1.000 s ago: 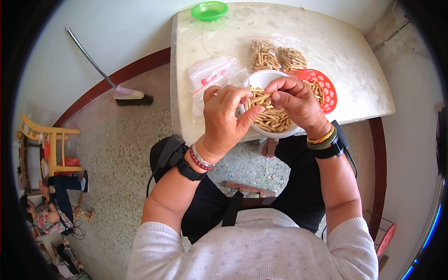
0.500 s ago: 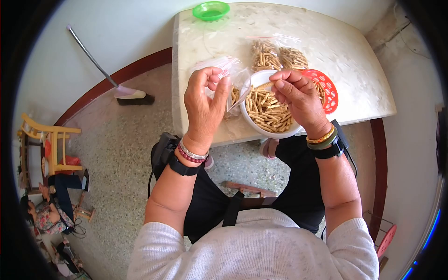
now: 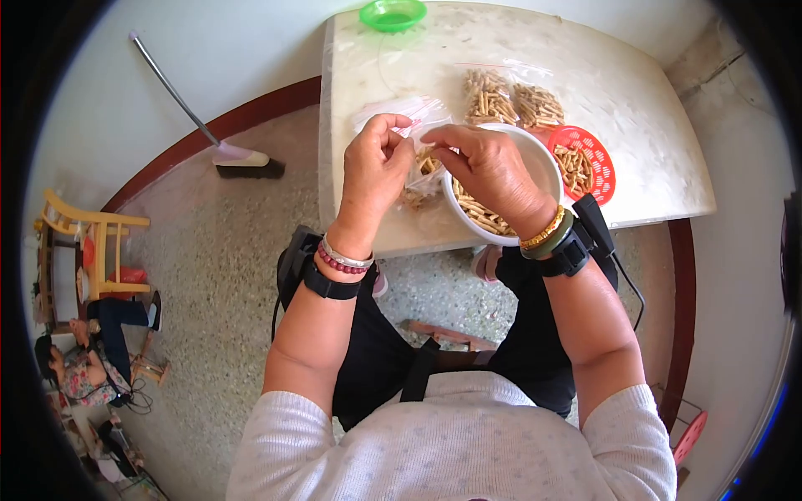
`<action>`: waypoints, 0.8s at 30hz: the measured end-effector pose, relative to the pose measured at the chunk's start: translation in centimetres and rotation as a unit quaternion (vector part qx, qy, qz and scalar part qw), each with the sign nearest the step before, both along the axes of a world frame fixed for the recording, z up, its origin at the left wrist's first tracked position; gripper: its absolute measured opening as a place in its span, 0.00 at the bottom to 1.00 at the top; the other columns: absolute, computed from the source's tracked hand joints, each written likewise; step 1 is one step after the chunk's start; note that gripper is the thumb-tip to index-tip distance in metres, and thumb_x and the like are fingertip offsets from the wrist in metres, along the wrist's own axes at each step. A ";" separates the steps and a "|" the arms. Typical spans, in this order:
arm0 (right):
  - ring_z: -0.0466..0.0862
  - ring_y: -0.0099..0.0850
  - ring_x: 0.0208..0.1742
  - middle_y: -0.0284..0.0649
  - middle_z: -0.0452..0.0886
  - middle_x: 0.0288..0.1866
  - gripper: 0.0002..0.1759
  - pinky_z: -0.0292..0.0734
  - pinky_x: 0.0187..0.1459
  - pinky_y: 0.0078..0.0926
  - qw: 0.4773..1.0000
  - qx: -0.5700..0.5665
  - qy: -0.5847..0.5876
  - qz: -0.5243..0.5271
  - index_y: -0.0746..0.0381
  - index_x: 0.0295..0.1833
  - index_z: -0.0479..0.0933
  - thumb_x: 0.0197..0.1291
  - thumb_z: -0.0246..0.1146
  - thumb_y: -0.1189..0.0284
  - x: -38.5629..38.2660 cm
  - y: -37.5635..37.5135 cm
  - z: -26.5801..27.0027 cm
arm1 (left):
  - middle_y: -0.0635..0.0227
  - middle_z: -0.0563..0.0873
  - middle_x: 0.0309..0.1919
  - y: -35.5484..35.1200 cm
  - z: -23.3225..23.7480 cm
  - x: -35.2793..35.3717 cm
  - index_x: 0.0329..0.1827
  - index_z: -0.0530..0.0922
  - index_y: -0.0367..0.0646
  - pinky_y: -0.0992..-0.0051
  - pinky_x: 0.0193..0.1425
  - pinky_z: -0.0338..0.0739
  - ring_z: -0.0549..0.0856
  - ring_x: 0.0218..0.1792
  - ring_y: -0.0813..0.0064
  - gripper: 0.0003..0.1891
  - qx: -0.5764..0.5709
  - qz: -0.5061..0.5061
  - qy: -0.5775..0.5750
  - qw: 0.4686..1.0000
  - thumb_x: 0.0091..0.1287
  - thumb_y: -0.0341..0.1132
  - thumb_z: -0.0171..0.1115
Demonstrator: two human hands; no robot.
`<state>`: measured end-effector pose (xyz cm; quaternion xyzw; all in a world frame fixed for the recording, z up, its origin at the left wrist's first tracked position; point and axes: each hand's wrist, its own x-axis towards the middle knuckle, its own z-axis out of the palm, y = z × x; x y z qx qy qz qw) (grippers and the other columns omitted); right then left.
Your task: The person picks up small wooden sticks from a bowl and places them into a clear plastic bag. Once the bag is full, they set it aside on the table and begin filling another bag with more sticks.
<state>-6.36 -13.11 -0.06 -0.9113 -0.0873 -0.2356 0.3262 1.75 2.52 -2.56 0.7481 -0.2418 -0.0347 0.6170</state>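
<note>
My left hand (image 3: 378, 179) is closed, thumb and fingers pinching the edge of a clear zip plastic bag (image 3: 424, 190). Short tan sticks, like cut dried root pieces, lie in that bag. At the bag's mouth, my right hand (image 3: 489, 171) has its thumb and fingers drawn together; whatever is between the tips is too small to make out. Under the right hand stands a white bowl (image 3: 545, 163) holding many of the same sticks (image 3: 480, 213), partly covered by the hand. A red perforated basket (image 3: 603, 154) with more sticks touches the bowl's right side.
Two filled bags (image 3: 490, 98) lie beyond the bowl on the pale covered table (image 3: 618, 92). A stack of flat bags (image 3: 409, 108) is behind my left hand, and a green bowl (image 3: 393, 15) at the far edge. A broom (image 3: 238, 160) leans left; a seated person (image 3: 88, 371) is farther left.
My right hand has moved left from over the white bowl to the bag's mouth. The stick it held no longer shows clearly. My left hand stays at the bag.
</note>
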 end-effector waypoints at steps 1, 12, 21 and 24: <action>0.84 0.44 0.31 0.47 0.84 0.33 0.08 0.78 0.34 0.37 1.000 0.026 0.005 -0.003 0.59 0.45 0.82 0.61 0.63 0.73 0.1 0.2 0.0 | 0.71 0.81 0.20 0.1 0.1 0.0 0.46 0.79 0.37 0.81 0.29 0.72 0.77 0.22 0.86 0.09 -0.001 0.003 -0.002 1.000 0.62 0.24 0.61; 0.86 0.36 0.34 0.46 0.85 0.32 0.09 0.79 0.39 0.29 0.982 0.065 0.096 -0.146 0.63 0.45 0.82 0.60 0.62 0.74 -1.7 -6.2 -0.3 | 0.70 0.81 0.22 -0.1 0.0 -0.5 0.47 0.78 0.36 0.81 0.30 0.74 0.77 0.23 0.86 0.10 -0.031 -0.052 -0.025 0.998 0.64 0.25 0.61; 0.84 0.34 0.35 0.44 0.84 0.32 0.07 0.78 0.39 0.31 0.968 -0.071 0.201 -0.132 0.62 0.42 0.82 0.59 0.64 0.73 -3.4 -8.9 -4.1 | 0.67 0.82 0.26 -0.3 1.0 -1.6 0.51 0.78 0.38 0.79 0.31 0.76 0.80 0.25 0.81 0.11 -0.084 0.005 -0.139 0.987 0.67 0.27 0.62; 0.85 0.38 0.38 0.44 0.83 0.33 0.07 0.79 0.41 0.33 0.964 -0.091 0.207 -0.139 0.60 0.43 0.82 0.58 0.64 0.73 -3.1 -8.6 -5.0 | 0.67 0.82 0.28 -0.5 1.2 -2.8 0.52 0.78 0.38 0.79 0.31 0.76 0.80 0.26 0.79 0.11 -0.083 0.008 -0.222 0.971 0.67 0.27 0.61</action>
